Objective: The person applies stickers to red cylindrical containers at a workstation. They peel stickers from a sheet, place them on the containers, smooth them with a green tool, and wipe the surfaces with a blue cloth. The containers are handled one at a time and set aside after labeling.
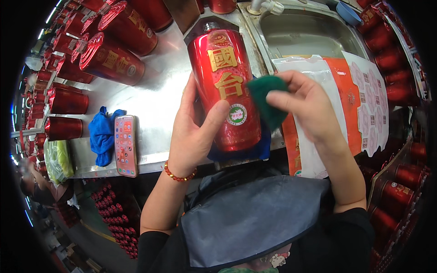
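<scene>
A large glossy red bottle (227,123) with raised gold characters and a round white-and-green label leans in front of me, its base toward me. My left hand (193,132) is wrapped around its left side, thumb lying on the front near the label. Pinched between the thumb and fingers of my right hand (309,98) is a dark green scouring pad (268,98), close to the bottle's right side; whether it touches the glass I cannot tell. A blue cloth (246,154) lies under the bottle's base.
Left on the metal table (154,95) are a phone (126,145), a crumpled blue cloth (102,134) and several red bottles (111,61). To the right lie printed sheets (343,86), before a metal sink (314,38) with a blue bowl (348,13). More red bottles line the right side.
</scene>
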A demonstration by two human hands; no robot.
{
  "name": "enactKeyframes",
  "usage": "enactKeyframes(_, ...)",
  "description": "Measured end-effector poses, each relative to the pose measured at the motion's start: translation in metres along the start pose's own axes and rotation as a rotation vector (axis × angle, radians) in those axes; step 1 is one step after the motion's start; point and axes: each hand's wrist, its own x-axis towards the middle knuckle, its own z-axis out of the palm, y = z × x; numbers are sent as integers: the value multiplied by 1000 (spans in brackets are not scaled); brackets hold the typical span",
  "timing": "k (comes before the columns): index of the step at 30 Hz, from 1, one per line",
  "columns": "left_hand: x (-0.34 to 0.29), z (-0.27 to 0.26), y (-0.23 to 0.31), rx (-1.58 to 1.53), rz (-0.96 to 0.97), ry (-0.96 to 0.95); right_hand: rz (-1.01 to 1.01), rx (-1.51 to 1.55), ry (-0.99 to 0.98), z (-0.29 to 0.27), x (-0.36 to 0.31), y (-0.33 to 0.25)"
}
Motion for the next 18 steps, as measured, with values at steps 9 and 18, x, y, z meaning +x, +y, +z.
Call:
enactKeyframes(9,0,-3,-5,28,-5,7,-89,-241,141,-14,-3,-11)
enactKeyframes(18,-14,-40,-27,832,441,-166,-727,-888,182,5,-12,-27)
